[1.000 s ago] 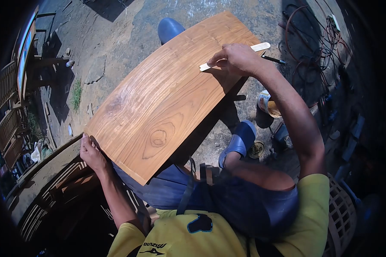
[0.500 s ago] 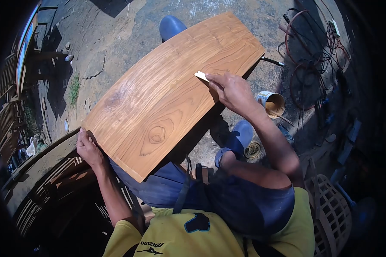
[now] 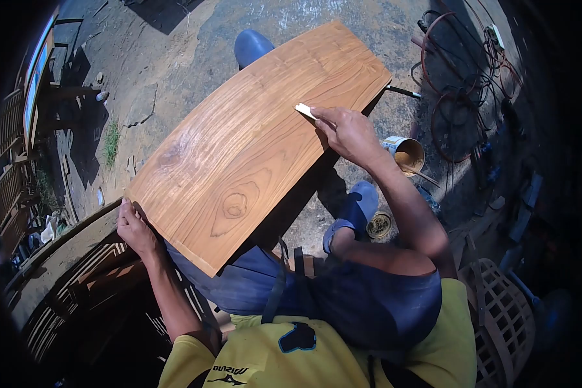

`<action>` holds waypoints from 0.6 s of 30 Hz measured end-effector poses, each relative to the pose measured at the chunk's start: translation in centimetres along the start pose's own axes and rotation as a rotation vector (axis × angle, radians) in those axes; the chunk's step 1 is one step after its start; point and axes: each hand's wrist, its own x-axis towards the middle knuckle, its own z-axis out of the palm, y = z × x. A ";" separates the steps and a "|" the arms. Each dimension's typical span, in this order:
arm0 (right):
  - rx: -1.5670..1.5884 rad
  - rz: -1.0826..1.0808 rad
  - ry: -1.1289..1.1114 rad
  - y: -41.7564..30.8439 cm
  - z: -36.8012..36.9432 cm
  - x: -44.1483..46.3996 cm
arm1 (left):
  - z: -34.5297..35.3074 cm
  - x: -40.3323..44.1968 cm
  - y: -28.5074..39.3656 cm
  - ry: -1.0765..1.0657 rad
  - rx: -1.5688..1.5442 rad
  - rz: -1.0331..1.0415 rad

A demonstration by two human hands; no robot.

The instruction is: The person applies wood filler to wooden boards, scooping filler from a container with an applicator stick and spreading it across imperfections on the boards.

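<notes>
A wide varnished-looking wooden board (image 3: 194, 187) with curved long edge and visible grain lies tilted across my lap. My left hand (image 3: 136, 227) is closed on the board's near left corner, thumb at the edge; some fingers are hidden beneath. Over the board's right part, my right hand (image 3: 349, 136) pinches a small flat cream-coloured scraper (image 3: 305, 110), its notched end against or just above the wood. I cannot tell whether it touches.
A can of brown paste (image 3: 404, 155) with a stick in it stands on the ground at right, near a round lid (image 3: 379, 225). Coiled cables (image 3: 446, 103) lie farther right. At left are a wooden ledge (image 3: 71, 239) and slatted furniture (image 3: 10, 123).
The view has shifted slightly, and the board sits a little farther left in it. My right hand and the scraper have barely moved; both holds are unchanged.
</notes>
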 end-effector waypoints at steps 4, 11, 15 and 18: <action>0.001 0.056 -0.056 -0.2 -0.5 0.2 | 1.9 -1.4 1.5 0.034 -0.071 0.012; -0.056 0.001 -0.118 -3.0 -2.0 1.2 | 1.6 -1.2 1.4 0.030 0.021 0.052; 0.120 -0.105 -0.148 -3.4 -1.8 0.5 | 2.5 -1.5 1.8 0.114 0.044 0.073; 0.073 -0.143 -0.132 -6.2 -1.0 -0.3 | 2.0 -1.4 1.5 0.104 0.065 0.081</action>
